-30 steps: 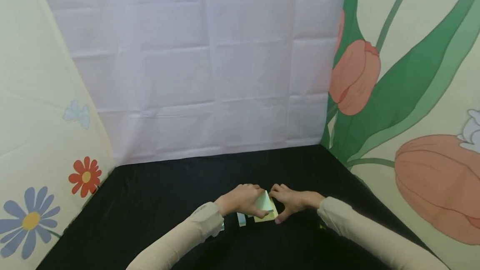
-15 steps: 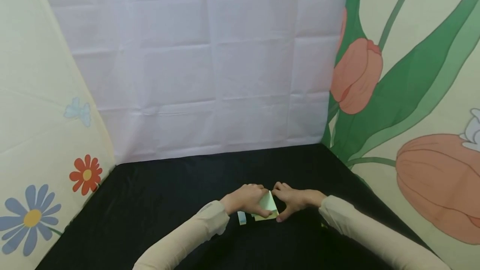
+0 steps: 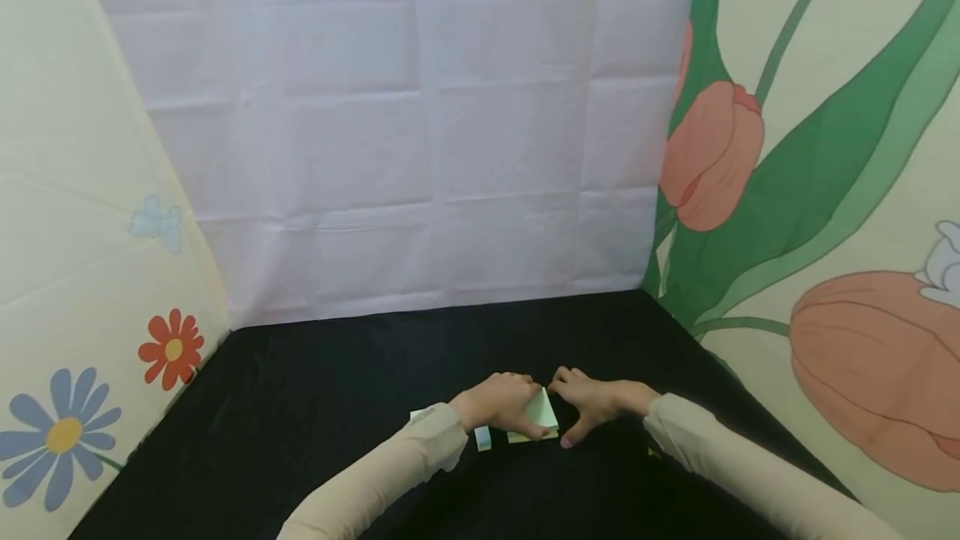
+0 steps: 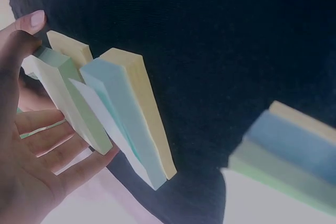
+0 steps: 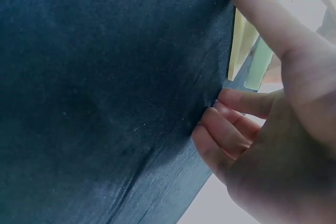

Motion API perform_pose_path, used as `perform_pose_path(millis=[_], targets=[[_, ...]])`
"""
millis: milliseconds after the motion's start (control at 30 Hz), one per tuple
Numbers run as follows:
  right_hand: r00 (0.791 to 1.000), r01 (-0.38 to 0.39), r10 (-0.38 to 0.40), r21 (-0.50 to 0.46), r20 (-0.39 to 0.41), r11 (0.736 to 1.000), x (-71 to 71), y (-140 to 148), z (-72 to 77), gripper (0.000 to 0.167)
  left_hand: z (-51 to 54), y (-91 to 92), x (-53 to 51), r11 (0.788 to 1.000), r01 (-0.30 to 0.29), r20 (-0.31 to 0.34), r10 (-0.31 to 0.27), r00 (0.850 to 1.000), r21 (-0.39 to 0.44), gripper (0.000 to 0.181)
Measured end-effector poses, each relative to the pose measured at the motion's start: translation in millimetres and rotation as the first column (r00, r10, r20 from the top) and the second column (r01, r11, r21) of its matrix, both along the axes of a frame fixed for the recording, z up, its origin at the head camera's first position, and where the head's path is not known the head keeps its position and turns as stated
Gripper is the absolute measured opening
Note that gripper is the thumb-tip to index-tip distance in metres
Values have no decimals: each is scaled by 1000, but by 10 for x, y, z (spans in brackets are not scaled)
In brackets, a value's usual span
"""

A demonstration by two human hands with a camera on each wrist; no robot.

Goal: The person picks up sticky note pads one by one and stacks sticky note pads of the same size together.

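My left hand point(image 3: 502, 403) grips a pale green sticky note pad point(image 3: 542, 412) between thumb and fingers. Just under or beside it is a yellow sticky note pad point(image 3: 533, 437), largely covered by the green one. On the yellow pad's right side, my right hand point(image 3: 596, 403) is spread with thumb and fingers apart. In the right wrist view, its thumb lies near the yellow pad point(image 5: 239, 45) and its fingertips rest on the black cloth. A blue pad point(image 4: 123, 114) lies against another yellow one, left of the held pad; a loose sheet sticks out from its face.
Another layered stack of pads point(image 4: 289, 156), yellow, blue and green with white in front, shows in the left wrist view. A small yellow-green thing point(image 3: 653, 452) peeks out by the right sleeve. The black cloth point(image 3: 337, 390) meets a white backdrop point(image 3: 345, 148).
My left hand has shifted a little right with the green pad, which covers more of the yellow pad. My right hand has moved slightly right, and a gap shows beside the pads.
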State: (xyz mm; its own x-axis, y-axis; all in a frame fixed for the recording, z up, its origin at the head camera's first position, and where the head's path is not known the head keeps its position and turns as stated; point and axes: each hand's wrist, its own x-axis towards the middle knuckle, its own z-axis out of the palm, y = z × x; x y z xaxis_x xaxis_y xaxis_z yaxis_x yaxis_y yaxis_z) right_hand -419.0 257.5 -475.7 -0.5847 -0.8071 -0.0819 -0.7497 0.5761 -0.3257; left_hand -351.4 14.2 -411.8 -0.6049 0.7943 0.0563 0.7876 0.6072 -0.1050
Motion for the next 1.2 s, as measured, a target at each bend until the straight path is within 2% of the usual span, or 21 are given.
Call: perform_pose_path(millis=[33, 133, 167, 267, 333, 433, 467, 567, 667, 700, 1200], targets=[[1000, -10, 11, 8, -25, 1000, 92, -35, 77, 87, -8, -1, -3, 1000, 5, -5, -5, 1000, -1, 52], [1000, -2, 3, 4, -29, 1000, 151, -63, 109, 87, -38, 0, -20, 1000, 13, -11, -13, 1000, -1, 50], [1000, 13, -12, 10, -22, 1000, 143, -66, 95, 87, -47, 2, -25, 1000, 13, -9, -13, 1000, -3, 49], [998, 60, -60, 5, 26, 998, -81, -2, -119, 86, -58, 2, -35, 1000, 9, -6, -9, 1000, -9, 47], [998, 62, -62, 14, 27, 998, -129, 7, -160, 87, -59, 7, -39, 1000, 3, -2, -3, 1000, -15, 46], [999, 40, -40, 5, 17, 999, -108, 1, -129, 84, -58, 13, -41, 1000, -5, 11, 5, 1000, -21, 46], [998, 54, -54, 11, 27, 998, 12, -51, -1, 81, -60, 16, -41, 1000, -8, 13, 8, 1000, -21, 46], [997, 71, -72, 19, 40, 997, 28, -60, 19, 82, -65, 20, -38, 1000, -14, 22, 14, 1000, -20, 47], [994, 91, -93, 41, 50, 995, -32, -47, -34, 85, -70, 22, -34, 1000, -18, 26, 19, 999, -19, 47], [996, 78, -80, 37, 43, 996, -155, 5, -160, 88, -69, 23, -33, 1000, -18, 25, 19, 1000, -19, 47], [995, 78, -80, 43, 56, 996, -165, 0, -170, 84, -63, 37, 2, 998, -21, -17, 20, 1000, -53, 49]])
